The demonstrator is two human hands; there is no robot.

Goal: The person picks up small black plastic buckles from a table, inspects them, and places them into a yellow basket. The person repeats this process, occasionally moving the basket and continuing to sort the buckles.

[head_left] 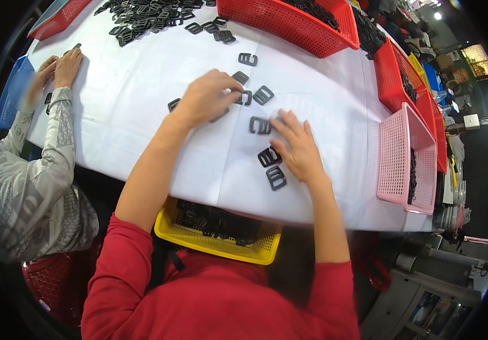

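Three red baskets (289,25), one pink basket (394,158), one yellow basket (215,241), one blue bin (11,93)

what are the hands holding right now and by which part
The left hand pinches a black plastic buckle at its left edge with the fingertips. The right hand lies flat on the white table, holding nothing, fingers beside loose buckles.

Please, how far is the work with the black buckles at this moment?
Done, it seems: black parts already fill the yellow basket at the table's near edge. In hand: the left hand touches a black buckle, and the right hand rests among loose buckles on the white table. Left: a large pile of buckles waits at the far side.
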